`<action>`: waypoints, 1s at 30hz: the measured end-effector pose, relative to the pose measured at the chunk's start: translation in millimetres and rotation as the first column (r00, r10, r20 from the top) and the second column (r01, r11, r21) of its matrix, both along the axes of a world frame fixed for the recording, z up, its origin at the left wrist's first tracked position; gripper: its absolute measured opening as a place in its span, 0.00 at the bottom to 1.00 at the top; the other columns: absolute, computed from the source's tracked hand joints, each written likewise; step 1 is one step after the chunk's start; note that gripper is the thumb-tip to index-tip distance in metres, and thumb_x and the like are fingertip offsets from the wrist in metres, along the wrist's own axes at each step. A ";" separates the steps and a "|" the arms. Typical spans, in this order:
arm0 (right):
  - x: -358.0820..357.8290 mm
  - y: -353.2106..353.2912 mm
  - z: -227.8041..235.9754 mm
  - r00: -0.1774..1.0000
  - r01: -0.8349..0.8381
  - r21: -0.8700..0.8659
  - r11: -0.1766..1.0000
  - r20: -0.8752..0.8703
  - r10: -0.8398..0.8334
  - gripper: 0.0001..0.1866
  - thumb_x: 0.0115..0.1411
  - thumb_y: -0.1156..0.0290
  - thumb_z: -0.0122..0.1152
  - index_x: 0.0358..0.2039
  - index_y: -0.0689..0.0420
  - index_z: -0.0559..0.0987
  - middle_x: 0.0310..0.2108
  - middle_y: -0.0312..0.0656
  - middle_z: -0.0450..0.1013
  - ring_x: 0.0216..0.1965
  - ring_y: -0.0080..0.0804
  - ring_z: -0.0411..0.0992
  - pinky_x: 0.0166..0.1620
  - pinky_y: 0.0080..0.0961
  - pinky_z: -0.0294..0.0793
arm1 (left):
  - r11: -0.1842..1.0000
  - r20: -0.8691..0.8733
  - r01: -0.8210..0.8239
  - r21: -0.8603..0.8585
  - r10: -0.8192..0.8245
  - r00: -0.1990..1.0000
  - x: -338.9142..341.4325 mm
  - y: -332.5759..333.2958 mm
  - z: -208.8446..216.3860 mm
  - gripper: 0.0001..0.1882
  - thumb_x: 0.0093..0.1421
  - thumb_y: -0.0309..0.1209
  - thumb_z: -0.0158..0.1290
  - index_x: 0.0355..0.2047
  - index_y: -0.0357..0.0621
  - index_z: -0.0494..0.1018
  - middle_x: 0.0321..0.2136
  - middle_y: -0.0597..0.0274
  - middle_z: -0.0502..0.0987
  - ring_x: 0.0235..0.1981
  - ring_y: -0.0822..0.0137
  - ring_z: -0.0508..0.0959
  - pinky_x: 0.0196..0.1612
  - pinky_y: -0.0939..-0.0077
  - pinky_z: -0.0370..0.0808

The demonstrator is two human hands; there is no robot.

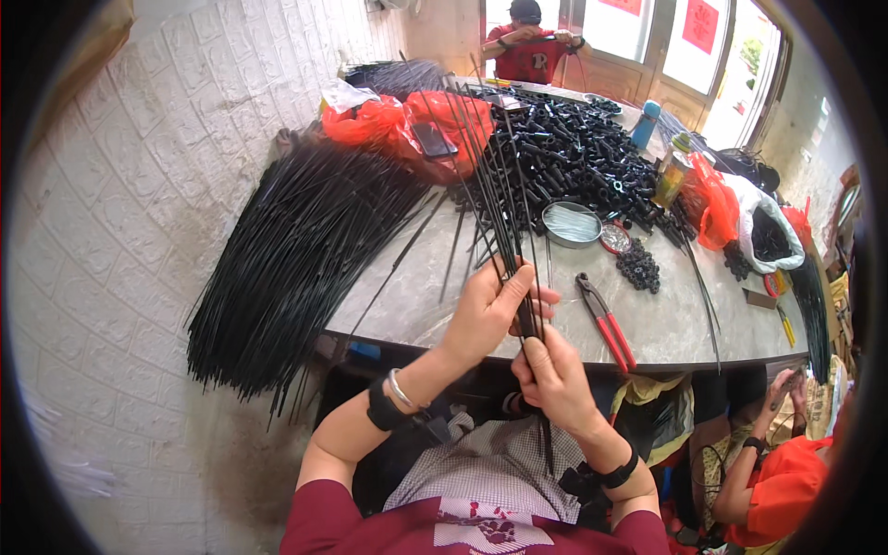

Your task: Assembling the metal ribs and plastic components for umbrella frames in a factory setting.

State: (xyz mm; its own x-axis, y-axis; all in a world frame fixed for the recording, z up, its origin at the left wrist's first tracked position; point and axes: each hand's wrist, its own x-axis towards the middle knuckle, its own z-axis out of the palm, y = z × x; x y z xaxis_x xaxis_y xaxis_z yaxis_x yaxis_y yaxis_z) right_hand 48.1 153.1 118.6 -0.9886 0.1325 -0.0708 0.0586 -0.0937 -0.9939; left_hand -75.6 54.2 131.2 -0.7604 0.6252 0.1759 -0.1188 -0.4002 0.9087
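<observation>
Both hands are closed around one bundle of thin black rods [504, 217], held upright in front of me at the table's near edge. My left hand [483, 313] grips it a little higher, thumb pressed along the rods. Just below, my right hand [557, 377] wraps the lower part, and some ends hang down toward my lap. The upper ends fan out over the table. To the left, a large heap of similar black rods [296, 240] overhangs the table edge. Pliers with red handles [606, 324] lie to the right of my hands.
On the grey table [416, 301] lie a big pile of short black tubular parts [573, 148], a round tin [572, 225], small black rings [638, 266] and a phone [434, 141] on red plastic bags. One person [529, 55] works across the table, another [786, 486] sits at the right.
</observation>
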 end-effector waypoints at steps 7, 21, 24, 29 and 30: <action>21.3 16.4 24.1 0.997 -0.077 -0.195 0.978 0.000 0.078 0.12 0.73 0.65 0.41 0.43 0.62 0.68 0.19 0.29 0.59 0.14 0.12 0.52 0.16 0.12 0.52 | 0.737 -0.740 -0.580 -0.346 0.166 0.652 -35.7 -59.7 6.5 0.35 0.49 0.36 0.69 0.54 0.35 0.68 0.42 0.55 0.79 0.40 0.70 0.80 0.37 0.77 0.77; 40.8 -0.4 -0.9 0.977 -0.212 -0.197 0.957 -0.023 0.211 0.11 0.73 0.69 0.40 0.46 0.62 0.67 0.22 0.33 0.63 0.18 0.16 0.61 0.21 0.15 0.63 | 0.998 -0.417 -0.054 -0.043 0.031 0.908 -28.2 -15.2 4.7 0.38 0.50 0.19 0.65 0.59 0.40 0.61 0.43 0.59 0.76 0.43 0.73 0.78 0.45 0.80 0.77; 37.5 -0.7 -3.7 0.970 -0.244 -0.211 0.946 -0.064 0.236 0.11 0.72 0.69 0.40 0.48 0.63 0.67 0.24 0.35 0.65 0.21 0.19 0.65 0.24 0.17 0.68 | 0.987 -0.571 -0.120 -0.109 0.036 0.820 -37.3 -13.7 -6.2 0.22 0.53 0.22 0.63 0.49 0.38 0.71 0.35 0.62 0.79 0.38 0.76 0.78 0.46 0.79 0.75; 35.4 10.3 3.2 0.970 -0.241 -0.243 0.939 -0.034 0.240 0.14 0.71 0.71 0.44 0.53 0.64 0.65 0.28 0.38 0.69 0.24 0.22 0.69 0.29 0.19 0.72 | 0.949 -0.460 -0.196 -0.248 0.063 0.886 -30.4 -14.0 12.0 0.13 0.56 0.19 0.56 0.42 0.37 0.74 0.35 0.62 0.81 0.42 0.73 0.79 0.48 0.75 0.76; 34.4 11.5 5.0 0.972 -0.235 -0.262 0.936 -0.053 0.229 0.15 0.71 0.71 0.45 0.54 0.64 0.64 0.29 0.39 0.70 0.25 0.22 0.70 0.30 0.19 0.73 | 0.965 -0.417 -0.129 -0.228 0.023 0.909 -32.5 -13.1 13.0 0.11 0.58 0.20 0.56 0.42 0.36 0.75 0.37 0.60 0.81 0.42 0.72 0.80 0.47 0.76 0.76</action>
State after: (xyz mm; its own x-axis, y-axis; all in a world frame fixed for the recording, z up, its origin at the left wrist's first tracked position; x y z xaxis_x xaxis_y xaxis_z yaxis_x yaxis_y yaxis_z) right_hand 82.5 164.6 123.6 -0.9913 -0.1211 -0.0508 0.0895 -0.3394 -0.9364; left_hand -108.1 41.1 144.2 -0.7017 0.6319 0.3290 0.3045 -0.1514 0.9404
